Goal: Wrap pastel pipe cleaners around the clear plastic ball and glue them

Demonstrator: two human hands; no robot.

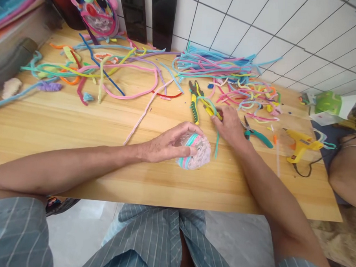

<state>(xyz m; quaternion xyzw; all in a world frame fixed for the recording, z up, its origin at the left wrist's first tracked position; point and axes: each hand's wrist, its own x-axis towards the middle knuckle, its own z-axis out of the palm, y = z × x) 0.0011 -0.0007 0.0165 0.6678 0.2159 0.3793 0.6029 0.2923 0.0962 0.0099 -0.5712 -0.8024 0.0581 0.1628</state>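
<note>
My left hand is curled around a small clear round container with a pale, crinkled end. Bands of teal and pink pipe cleaner circle its side. To the right, my right hand has its thumb and fingers closed on a teal pipe cleaner, whose lower end hangs toward the table. Right at those fingertips lies the yellow handle of a pair of green-and-yellow pliers, its handles spread. Whether the fingers also grip this handle is hard to see. Small teal-handled cutters lie beside my right wrist.
A bundle of blue and pink pipe cleaners lies along the tiled wall. Loose coloured pieces and long strands are scattered around. A yellow glue gun with a cord stands right. Another person's arm shows at the right edge.
</note>
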